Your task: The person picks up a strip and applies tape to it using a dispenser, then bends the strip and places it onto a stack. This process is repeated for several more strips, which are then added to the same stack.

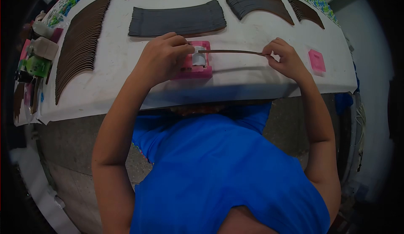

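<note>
Both hands are busy over the white table (pixel 126 61); the left hand (pixel 162 59) presses down on the pink block (pixel 194 67) to steady it; the right hand (pixel 286 57) pinches the thin brown strip (pixel 235 51) level, its far end resting on the block; fanned rows of strips (pixel 80 44) lie nearby.

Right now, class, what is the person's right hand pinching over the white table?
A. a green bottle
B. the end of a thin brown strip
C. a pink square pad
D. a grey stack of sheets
B: the right hand pinches one end of the thin brown strip, whose other end reaches the pink holder under the left hand.
</note>
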`<action>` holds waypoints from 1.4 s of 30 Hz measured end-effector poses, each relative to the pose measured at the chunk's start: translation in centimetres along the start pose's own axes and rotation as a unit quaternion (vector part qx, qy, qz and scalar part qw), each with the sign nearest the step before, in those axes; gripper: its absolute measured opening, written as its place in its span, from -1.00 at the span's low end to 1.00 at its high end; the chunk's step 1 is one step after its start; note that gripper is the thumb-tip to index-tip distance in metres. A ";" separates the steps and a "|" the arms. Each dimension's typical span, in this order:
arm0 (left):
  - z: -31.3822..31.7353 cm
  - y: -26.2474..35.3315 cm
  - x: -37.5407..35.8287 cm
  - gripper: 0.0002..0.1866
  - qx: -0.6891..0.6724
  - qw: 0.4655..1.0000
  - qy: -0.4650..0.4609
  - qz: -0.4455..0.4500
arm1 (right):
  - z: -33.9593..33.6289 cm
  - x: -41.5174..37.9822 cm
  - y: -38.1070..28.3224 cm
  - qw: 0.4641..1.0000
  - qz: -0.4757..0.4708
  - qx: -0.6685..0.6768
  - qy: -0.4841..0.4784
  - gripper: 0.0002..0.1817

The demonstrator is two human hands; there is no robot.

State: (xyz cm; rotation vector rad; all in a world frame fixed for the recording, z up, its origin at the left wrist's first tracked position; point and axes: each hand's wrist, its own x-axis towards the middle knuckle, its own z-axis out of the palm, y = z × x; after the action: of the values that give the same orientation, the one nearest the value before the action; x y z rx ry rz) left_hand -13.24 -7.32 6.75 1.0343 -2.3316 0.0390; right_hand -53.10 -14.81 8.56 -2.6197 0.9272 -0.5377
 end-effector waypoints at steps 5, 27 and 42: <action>0.1 0.0 0.5 -0.77 -0.008 1.000 0.017 0.006 | -1.6 -2.5 1.5 0.997 0.070 -0.016 0.009 -0.83; 2.3 2.2 4.1 -0.84 -0.109 0.992 0.048 -0.040 | -13.5 3.3 -0.1 0.970 -0.053 -0.154 0.178 -0.86; -2.7 -1.1 3.0 -0.83 -0.776 0.571 0.000 -0.268 | -12.2 5.5 5.1 0.956 0.116 0.266 -0.029 -0.89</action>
State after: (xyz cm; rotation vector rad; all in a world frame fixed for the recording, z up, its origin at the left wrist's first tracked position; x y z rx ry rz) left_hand -12.71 -9.45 10.27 0.5640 -0.9964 -1.8318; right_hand -57.27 -24.12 18.60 -2.0049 0.9047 -0.5535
